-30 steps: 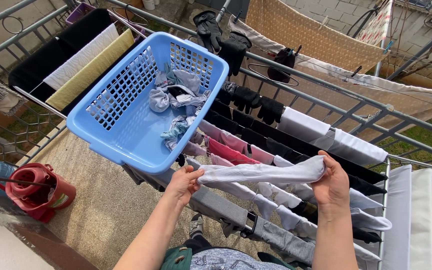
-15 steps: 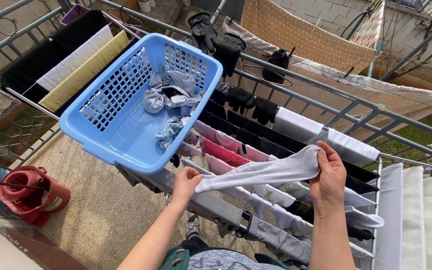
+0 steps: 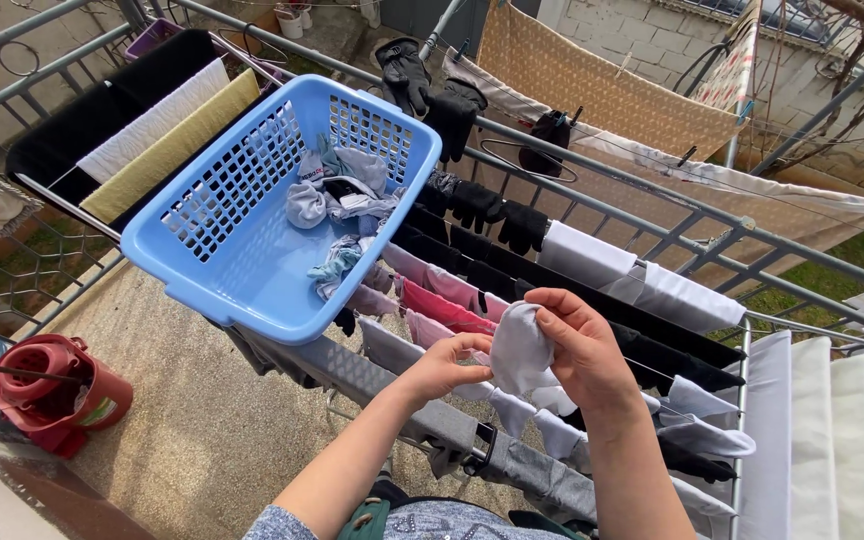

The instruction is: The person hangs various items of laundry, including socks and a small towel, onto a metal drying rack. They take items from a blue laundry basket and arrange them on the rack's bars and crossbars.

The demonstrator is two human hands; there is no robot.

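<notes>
Both of my hands hold a small white sock [image 3: 519,350] above a clothes drying rack [image 3: 592,470]. My right hand [image 3: 582,350] pinches the sock's upper edge, and my left hand [image 3: 447,365] grips its lower left end. The sock is bunched and folded between them. Under my hands, white, grey, pink and black socks hang in rows on the rack. A light blue laundry basket [image 3: 222,300] rests tilted on the rack to the left, with several small pale garments [image 3: 337,200] inside.
Black gloves [image 3: 482,205] and dark socks hang along the metal railing [image 3: 592,170]. Towels in black, white and yellow [image 3: 142,135] drape at the left. A red mop bucket [image 3: 52,390] stands on the floor below left. White cloths [image 3: 822,440] hang at the right.
The sock was stretched out lengthwise between my hands; now it is folded and bunched, with my hands drawn close together. The view has shifted slightly.
</notes>
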